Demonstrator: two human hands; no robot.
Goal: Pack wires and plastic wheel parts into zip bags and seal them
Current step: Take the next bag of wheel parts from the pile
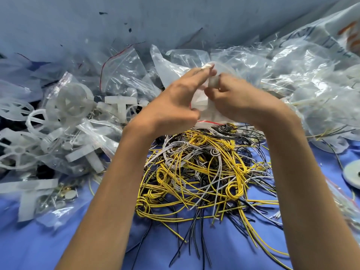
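Surface: I see a table point(48, 250) covered in blue cloth. Behind it stands a pale grey-blue wall point(175, 16) with a few dark marks.

Surroundings: the left side of the table carries a heap of clear bags holding white plastic wheel parts point(72, 102). White cross-shaped pieces point(118, 106) lie among them. Small brass-coloured metal bits point(65, 192) lie at the near edge of that heap. The right side and the far middle are covered by a high pile of crumpled clear bags point(292, 75), some with thin wires inside. A pale round disc point(353, 174) lies at the right edge, partly cut off by the frame. The edges of the view are blurred, so I cannot make out finer detail there.

Task items: a loose tangle of yellow, grey-white and black wires point(194, 172) lies in the middle of the table between the two forearms, directly beneath the hands.

Hands: both are raised close together above the wires, holding one small zip bag point(204, 112) between them. The left hand point(173, 102) grips its left side, thumb against the plastic and fingers reaching up behind it. The right hand point(239, 102) pinches its right side with curled fingers. The bag's red strip point(209, 122) shows along its lower edge, just above the wires. I cannot tell what the bag contains
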